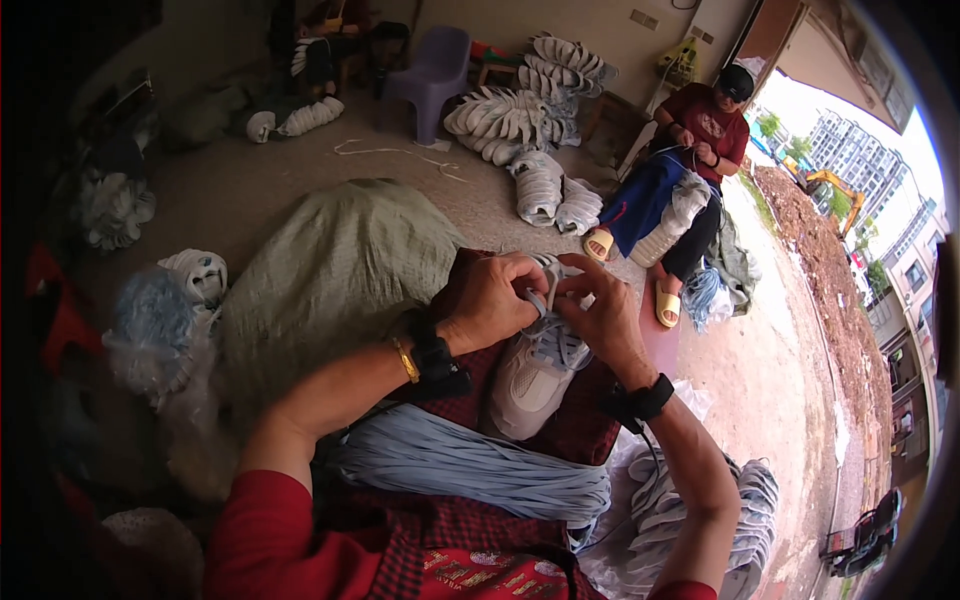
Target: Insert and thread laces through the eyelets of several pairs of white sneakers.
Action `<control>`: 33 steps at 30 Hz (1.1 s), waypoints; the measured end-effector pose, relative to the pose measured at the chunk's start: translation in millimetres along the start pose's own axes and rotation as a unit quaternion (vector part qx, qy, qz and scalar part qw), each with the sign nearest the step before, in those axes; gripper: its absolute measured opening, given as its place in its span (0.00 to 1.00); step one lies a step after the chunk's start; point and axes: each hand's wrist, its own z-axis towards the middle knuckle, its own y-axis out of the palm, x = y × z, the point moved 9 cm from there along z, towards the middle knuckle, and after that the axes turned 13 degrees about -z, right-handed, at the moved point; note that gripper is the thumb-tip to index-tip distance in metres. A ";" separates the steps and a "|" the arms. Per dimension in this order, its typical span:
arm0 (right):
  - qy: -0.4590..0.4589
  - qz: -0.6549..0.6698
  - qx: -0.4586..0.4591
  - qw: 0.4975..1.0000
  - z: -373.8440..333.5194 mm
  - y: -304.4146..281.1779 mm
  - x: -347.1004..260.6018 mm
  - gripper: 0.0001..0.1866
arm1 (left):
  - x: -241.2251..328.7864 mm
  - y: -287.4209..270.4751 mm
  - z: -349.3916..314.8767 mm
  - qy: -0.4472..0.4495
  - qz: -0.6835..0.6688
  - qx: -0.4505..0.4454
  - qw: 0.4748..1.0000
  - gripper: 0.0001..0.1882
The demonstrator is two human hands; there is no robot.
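A worker's left hand (500, 303) pinches a pale blue lace (537, 302) at the far end of a pale shoe (525, 388), while the right hand (607, 315) bends its fingers in close beside it, its exact grip impossible to tell. The shoe lies on a checked lap cloth (585, 430), toe toward the near edge, where a thick bundle of blue laces (470, 460) stretches across. A bulging green sack (340, 260) stands beyond the cloth's left edge; stacked shoes (752, 520) sit off its near right corner
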 end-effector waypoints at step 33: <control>-0.030 -0.113 -0.010 0.993 1.6 -8.9 14.5 0.17 | -20.1 -56.1 -13.4 -0.074 -0.030 -0.015 0.997 0.07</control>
